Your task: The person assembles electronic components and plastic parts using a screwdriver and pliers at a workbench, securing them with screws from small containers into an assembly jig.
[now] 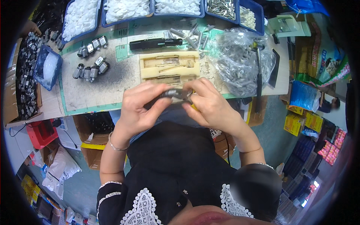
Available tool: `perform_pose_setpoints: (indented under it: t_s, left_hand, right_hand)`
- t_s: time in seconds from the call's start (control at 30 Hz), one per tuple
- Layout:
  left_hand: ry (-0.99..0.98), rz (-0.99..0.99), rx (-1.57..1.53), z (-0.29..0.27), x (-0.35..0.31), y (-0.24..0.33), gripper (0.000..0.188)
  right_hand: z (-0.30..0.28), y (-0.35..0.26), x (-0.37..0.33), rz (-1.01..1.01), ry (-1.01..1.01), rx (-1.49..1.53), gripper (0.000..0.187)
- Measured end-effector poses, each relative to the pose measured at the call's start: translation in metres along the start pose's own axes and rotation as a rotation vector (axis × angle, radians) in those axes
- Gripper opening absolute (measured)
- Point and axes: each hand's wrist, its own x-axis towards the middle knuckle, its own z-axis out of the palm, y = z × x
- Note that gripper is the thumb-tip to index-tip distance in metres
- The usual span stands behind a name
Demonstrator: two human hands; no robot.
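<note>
At the table's near edge, both my hands come together around a dark, elongated part with a shiny grey spot, smeared by motion. My left hand pinches its left end between thumb and fingers. Closed at the other end is my right hand; a bit of yellow shows between its fingers, too little to name. Just beyond my hands lies a cream fixture with long carved slots, its near part covered by my fingers. Behind the fixture rests a long black housing.
Blue bins of white parts and metal pieces line the back. Small motors stand in groups at left, beside a box of more motors. A clear plastic bag of parts and a black rod-shaped tool lie right.
</note>
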Motion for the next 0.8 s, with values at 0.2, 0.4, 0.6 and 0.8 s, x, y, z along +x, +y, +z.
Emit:
perform_pose_setpoints:
  t_s: [0.2,0.4,0.6,0.8]
  left_hand:
    - [-0.486,-0.572,-0.436,-0.060,-0.025,-0.014,0.020]
    - [-0.733,-1.025,0.163,-0.132,-0.101,-0.065,0.021]
    - [-0.716,-0.702,1.263,-0.117,-0.166,-0.088,0.033]
    - [-0.395,-0.800,0.287,-0.110,-0.089,-0.031,0.023]
  right_hand:
    - [-0.016,0.021,-0.007,0.375,0.079,-0.178,0.025]
    - [-0.011,0.041,-0.002,0.468,0.172,-0.579,0.022]
    - [-0.016,0.030,0.045,0.137,0.156,-0.504,0.021]
    - [0.025,0.057,0.104,-0.175,0.294,-0.597,0.023]
